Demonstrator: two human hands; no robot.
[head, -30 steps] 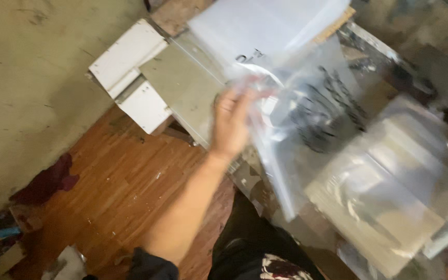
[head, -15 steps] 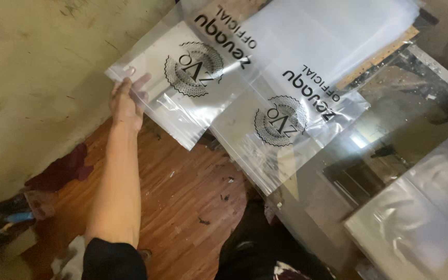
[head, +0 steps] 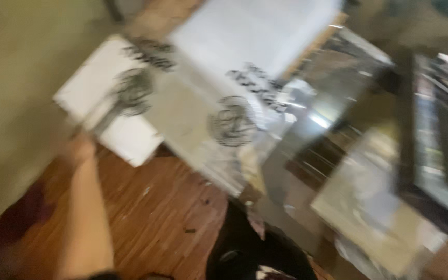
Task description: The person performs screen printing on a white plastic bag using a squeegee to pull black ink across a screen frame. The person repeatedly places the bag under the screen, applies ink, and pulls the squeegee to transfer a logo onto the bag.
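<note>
The picture is heavily blurred by motion. My left hand [head: 80, 148] is stretched out at the left, at the near corner of a clear plastic bag [head: 130, 93] printed with a round dark emblem. The blur hides whether my fingers grip the bag or only touch it. This bag lies over a white flat board [head: 128, 140]. To its right lies a second clear bag [head: 232, 124] with the same emblem. My right hand is out of view.
A white stack of sheets [head: 255, 31] lies behind the bags. Shiny clear packets [head: 379, 207] are piled at the right. Brown wooden floor [head: 156, 218] is below, a pale wall [head: 16, 78] at the left, and dark clothing [head: 255, 254] at the bottom.
My left hand first held a bag up in the middle, then carried it left and laid it out. Now the hand has drawn back slightly below the bag's corner, and the view has swung.
</note>
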